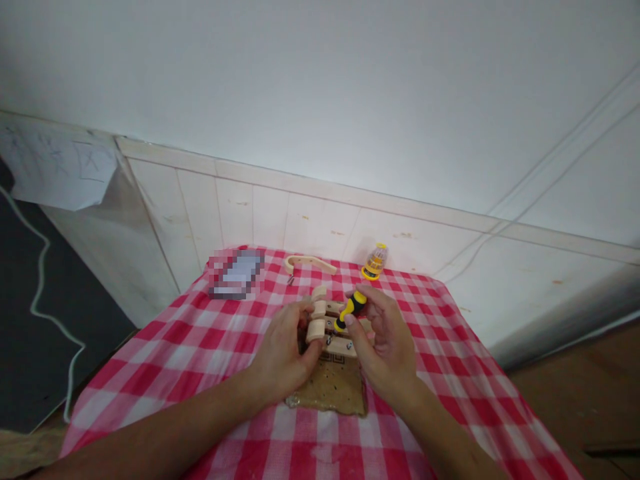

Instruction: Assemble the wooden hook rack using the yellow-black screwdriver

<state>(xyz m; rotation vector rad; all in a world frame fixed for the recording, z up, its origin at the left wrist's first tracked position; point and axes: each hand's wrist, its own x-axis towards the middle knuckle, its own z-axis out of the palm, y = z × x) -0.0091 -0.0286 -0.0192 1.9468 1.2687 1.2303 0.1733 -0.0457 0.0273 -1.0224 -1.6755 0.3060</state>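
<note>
Several pale wooden hooks [317,329] with curved ends lie side by side across a brown board [330,390]. Dark screw heads show in their flat arms. My left hand [283,350] is closed around the curved ends, thumb on the nearest one. Between the fingers of my right hand [393,350] is a yellow and black screwdriver [352,309], tilted over the flat arms. Its tip points down near the screws; whether it touches one, I cannot tell.
A red and white checked cloth [280,433] covers the table. At its back lie a loose wooden hook [325,265], small metal screws [291,281] and a clear-and-yellow bit container [375,262]. A pixelated flat device [239,273] is at back left. A white wall [320,220] stands behind.
</note>
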